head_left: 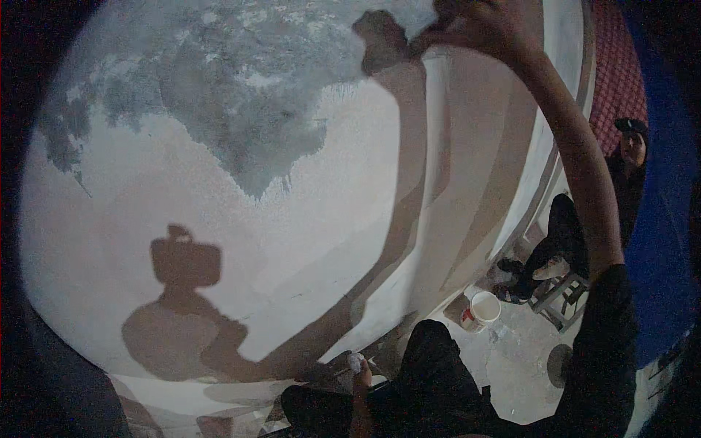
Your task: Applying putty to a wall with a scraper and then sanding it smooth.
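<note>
My right arm stretches up along the right side, and my right hand (491, 31) is at the top edge, close to the corner of the pale wall (314, 241). Its fingers are bent and pinched together; what they hold, if anything, is too dark and cut off to make out. Low in the middle, above my dark-clothed legs, my left hand (363, 375) is closed around a small whitish lump (355, 360). The wall's upper part carries a rough grey patch (255, 139) with ragged edges. Shadows of my head and raised arm fall across the wall.
A white bucket (481, 312) stands on the pale, stained floor (511, 365) to the right. Beyond it, another person (631, 150) in dark clothes and a cap sits near a small grey stool (561, 303). Red patterned (617, 73) and blue surfaces (664, 241) rise behind.
</note>
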{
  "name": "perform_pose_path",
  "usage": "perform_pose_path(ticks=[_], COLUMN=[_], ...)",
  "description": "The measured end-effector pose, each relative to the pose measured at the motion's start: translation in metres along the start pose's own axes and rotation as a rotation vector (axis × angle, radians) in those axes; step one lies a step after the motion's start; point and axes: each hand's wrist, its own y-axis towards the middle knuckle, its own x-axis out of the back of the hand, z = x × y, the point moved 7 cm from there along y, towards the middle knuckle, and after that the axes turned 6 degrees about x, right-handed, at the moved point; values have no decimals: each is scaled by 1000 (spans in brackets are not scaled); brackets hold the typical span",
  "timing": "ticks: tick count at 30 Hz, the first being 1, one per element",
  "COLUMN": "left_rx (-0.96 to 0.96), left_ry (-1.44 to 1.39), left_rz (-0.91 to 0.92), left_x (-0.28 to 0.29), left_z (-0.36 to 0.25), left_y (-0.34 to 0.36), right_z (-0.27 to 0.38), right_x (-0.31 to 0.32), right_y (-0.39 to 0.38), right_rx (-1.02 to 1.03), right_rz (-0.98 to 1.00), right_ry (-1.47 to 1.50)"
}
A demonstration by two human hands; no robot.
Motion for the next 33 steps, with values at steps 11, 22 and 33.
perform_pose_path(ticks=[11,22,33], left_rx=[70,35,60], left_ry=[256,550,842], left_rz=[7,70,166], left_x=[14,-5,-5], left_z=[35,45,52], left_y=[-25,2,16], right_z=[-20,-6,-32], right_x=[59,1,-9], right_y=[12,1,-1], right_rx=[140,172,-127], right_rz=[-374,-479,148], right_ry=[-235,220,250])
